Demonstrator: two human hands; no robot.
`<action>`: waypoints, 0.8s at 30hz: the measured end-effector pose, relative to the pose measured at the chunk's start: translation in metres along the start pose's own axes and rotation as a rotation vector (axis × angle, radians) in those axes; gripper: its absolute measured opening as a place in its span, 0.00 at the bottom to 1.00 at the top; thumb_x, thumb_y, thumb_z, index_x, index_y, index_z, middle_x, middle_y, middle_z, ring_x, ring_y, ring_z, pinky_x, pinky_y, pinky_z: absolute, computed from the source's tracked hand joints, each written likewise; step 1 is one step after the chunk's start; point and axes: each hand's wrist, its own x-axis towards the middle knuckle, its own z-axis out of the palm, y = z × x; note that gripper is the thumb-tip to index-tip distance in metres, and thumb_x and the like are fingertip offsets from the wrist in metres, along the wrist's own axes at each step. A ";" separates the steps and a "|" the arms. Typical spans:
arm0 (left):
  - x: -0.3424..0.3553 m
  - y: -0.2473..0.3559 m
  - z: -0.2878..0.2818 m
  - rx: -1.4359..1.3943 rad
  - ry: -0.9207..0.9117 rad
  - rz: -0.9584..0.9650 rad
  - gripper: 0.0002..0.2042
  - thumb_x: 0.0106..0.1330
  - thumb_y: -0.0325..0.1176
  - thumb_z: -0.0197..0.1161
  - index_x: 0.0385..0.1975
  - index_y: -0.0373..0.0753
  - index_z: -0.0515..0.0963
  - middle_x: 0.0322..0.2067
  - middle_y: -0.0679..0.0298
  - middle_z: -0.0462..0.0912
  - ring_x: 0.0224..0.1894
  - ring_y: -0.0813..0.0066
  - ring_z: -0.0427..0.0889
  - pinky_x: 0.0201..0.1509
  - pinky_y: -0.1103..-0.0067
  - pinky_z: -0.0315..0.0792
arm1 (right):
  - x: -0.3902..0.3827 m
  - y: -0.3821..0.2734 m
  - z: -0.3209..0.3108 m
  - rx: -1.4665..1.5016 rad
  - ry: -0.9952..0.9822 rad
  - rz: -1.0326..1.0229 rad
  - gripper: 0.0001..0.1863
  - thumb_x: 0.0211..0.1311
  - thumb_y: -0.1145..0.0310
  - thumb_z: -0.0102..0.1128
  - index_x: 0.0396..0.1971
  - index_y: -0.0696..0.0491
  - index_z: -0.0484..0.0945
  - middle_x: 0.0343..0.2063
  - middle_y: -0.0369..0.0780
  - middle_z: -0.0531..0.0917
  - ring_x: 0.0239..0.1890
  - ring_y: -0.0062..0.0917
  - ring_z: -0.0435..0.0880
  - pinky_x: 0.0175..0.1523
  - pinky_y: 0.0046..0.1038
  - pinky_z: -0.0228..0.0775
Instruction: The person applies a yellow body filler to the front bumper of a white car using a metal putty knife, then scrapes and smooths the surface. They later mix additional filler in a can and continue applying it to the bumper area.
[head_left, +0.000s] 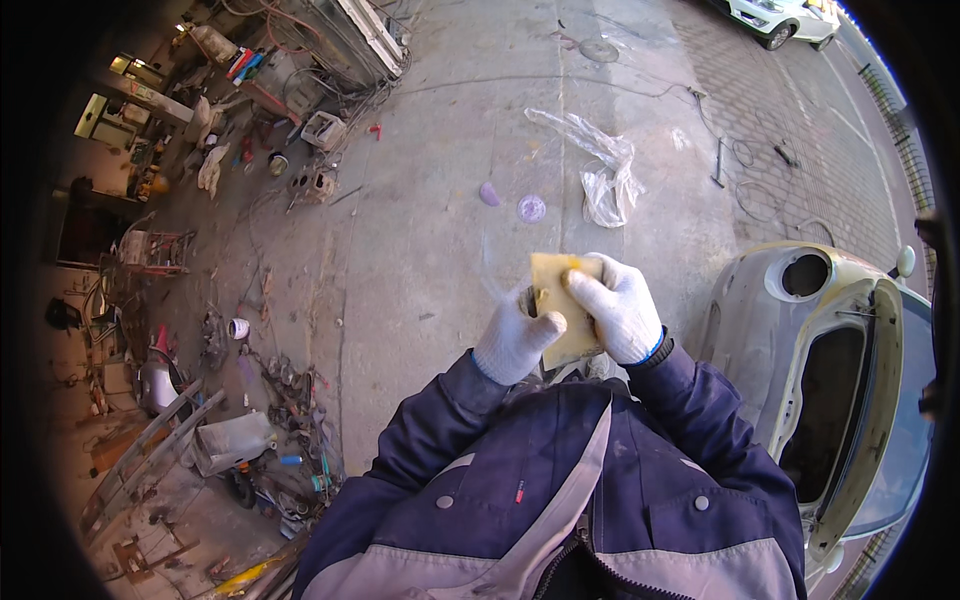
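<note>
Both my hands wear white knitted gloves and meet in front of my chest. Between them is a pale yellow, stiff-looking sheet (577,325) with a darker yellow stain near its top edge; it resembles sandpaper. My right hand (622,308) grips the sheet from the right, thumb pressed on its face and fingers out of sight behind. My left hand (515,337) is closed at the left edge, its thumb across the sheet. A small dark-edged item seems to sit by the left fingers, too unclear to name.
A grey car body (745,305) with a window opening stands close on my right. Crumpled clear plastic film (612,180) and a purple sanding disc (532,208) lie on the concrete ahead. Tools and scrap parts clutter the left, with a metal panel (232,443). Farther off, a white car (785,20) is parked.
</note>
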 end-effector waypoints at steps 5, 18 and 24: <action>0.004 0.002 0.008 -0.083 0.012 0.158 0.53 0.62 0.61 0.82 0.75 0.28 0.64 0.65 0.55 0.79 0.68 0.69 0.79 0.74 0.71 0.74 | 0.006 0.001 0.000 -0.036 0.269 -0.001 0.19 0.80 0.61 0.68 0.53 0.64 0.84 0.39 0.38 0.90 0.37 0.17 0.87 0.46 0.25 0.82; 0.007 -0.001 -0.025 0.365 -0.165 0.027 0.48 0.66 0.65 0.77 0.72 0.31 0.69 0.60 0.55 0.83 0.62 0.67 0.84 0.62 0.69 0.81 | 0.012 0.009 0.006 -0.390 -0.056 -0.074 0.22 0.78 0.52 0.67 0.50 0.59 0.86 0.39 0.48 0.92 0.42 0.26 0.91 0.52 0.33 0.82; 0.017 -0.022 -0.030 0.087 -0.130 0.089 0.52 0.73 0.75 0.58 0.77 0.27 0.64 0.68 0.53 0.76 0.70 0.65 0.77 0.73 0.69 0.72 | 0.020 0.019 0.000 0.267 0.073 0.074 0.25 0.82 0.55 0.65 0.62 0.62 0.81 0.48 0.39 0.90 0.47 0.20 0.88 0.55 0.27 0.82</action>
